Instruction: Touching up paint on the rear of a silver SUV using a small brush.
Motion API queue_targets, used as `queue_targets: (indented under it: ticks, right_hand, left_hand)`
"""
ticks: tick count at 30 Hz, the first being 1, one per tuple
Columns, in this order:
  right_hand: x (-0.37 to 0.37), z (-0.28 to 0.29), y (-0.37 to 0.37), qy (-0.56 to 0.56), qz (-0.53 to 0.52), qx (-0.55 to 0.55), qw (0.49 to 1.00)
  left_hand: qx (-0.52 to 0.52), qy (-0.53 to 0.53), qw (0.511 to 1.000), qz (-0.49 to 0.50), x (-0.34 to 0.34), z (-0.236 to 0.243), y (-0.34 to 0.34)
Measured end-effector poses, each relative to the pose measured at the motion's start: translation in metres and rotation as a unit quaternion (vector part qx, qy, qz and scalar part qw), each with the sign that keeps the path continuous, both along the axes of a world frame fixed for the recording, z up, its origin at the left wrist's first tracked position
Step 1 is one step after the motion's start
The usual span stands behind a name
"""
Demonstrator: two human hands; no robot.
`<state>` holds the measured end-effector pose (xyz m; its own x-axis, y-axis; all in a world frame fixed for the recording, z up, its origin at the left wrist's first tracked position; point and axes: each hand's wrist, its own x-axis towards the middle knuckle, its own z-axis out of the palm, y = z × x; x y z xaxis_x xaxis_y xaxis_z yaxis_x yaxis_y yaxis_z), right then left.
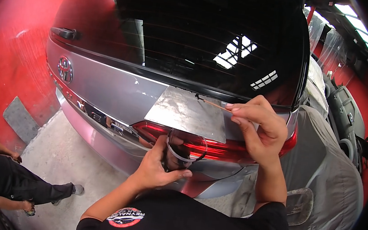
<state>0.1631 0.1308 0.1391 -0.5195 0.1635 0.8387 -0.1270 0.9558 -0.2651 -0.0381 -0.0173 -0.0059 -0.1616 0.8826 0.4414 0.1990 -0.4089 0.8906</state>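
Stick (216,106), thin and brown, is in the right hand (260,131), and its far tip has a dark blob on it. The right hand pinches the near end between the thumb and fingers. The tip is up by the top edge of a dull grey patch (184,113) on the back of a silver car (107,77), just under the rear window (179,33). From where I stand, I can't tell if the dark tip touches the car or is only close to it. The left hand (155,170) is curled around a clear cup (185,154) and holds it in front of the red tail light (220,151), lower than the stick. It looks dark inside the cup, but I can't say what is in there, or how much.

My guess is that this is the dabbing part, with dark stuff going on the car a little bit at a time. I think the next move needs a slow, soft touch, with just the tip near the car. The cup is best held steady and close, so nothing spills and another dip is easy. A big blob could drip down the grey patch.
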Motion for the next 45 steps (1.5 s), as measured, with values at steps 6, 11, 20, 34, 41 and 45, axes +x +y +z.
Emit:
queue_targets:
  ticks: [6,11,20,34,41,45]
  right_hand:
    - [-0.002,0.002,-0.002,-0.007,-0.020,0.020,1.000]
    - [-0.001,0.002,-0.002,-0.012,-0.026,0.026,0.999]
    - [-0.003,0.004,-0.003,-0.012,-0.023,0.039,0.999]
    - [-0.010,0.001,-0.004,-0.011,-0.053,0.189,0.980]
    - [-0.013,0.001,-0.002,-0.025,-0.058,0.204,0.977]
    - [-0.014,-0.001,-0.001,-0.009,-0.057,0.207,0.977]
  left_hand:
    - [-0.017,-0.043,0.999,-0.022,-0.001,-0.004,0.003]
    - [-0.027,-0.036,0.999,-0.023,0.000,-0.001,0.001]
    - [-0.014,-0.025,0.999,-0.020,-0.001,0.001,0.002]
    - [-0.004,0.003,1.000,-0.005,-0.002,0.003,0.000]
    - [-0.006,-0.009,1.000,-0.006,0.000,0.001,0.000]
    - [-0.017,-0.001,1.000,-0.010,-0.002,0.003,0.000]
